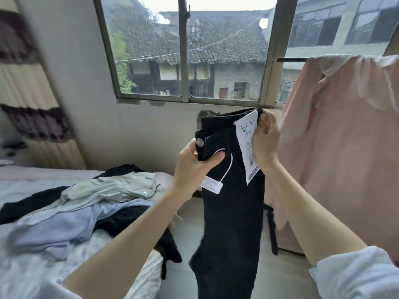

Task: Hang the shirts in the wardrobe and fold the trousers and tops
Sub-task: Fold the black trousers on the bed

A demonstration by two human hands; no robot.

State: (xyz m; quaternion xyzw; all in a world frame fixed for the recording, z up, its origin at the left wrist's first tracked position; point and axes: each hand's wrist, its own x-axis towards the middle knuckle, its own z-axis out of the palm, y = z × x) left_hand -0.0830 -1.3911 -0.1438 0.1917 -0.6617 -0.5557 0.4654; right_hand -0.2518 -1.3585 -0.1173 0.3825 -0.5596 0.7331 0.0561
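Note:
A pair of black trousers (231,212) hangs in the air in front of me, waistband up, legs dropping toward the floor. My left hand (194,165) grips the waistband by its silver button. My right hand (264,139) pinches the other end of the waistband, next to a large white paper tag (248,139). A smaller white label hangs below my left hand. On the bed (32,255) at the left lies a heap of clothes (86,203): pale green, light blue and black pieces.
A fabric wardrobe with a pink cover (336,147) stands at the right, its black frame foot on the floor. A window (185,50) fills the wall ahead. A striped curtain (28,93) hangs at the far left. Bare floor shows between bed and wardrobe.

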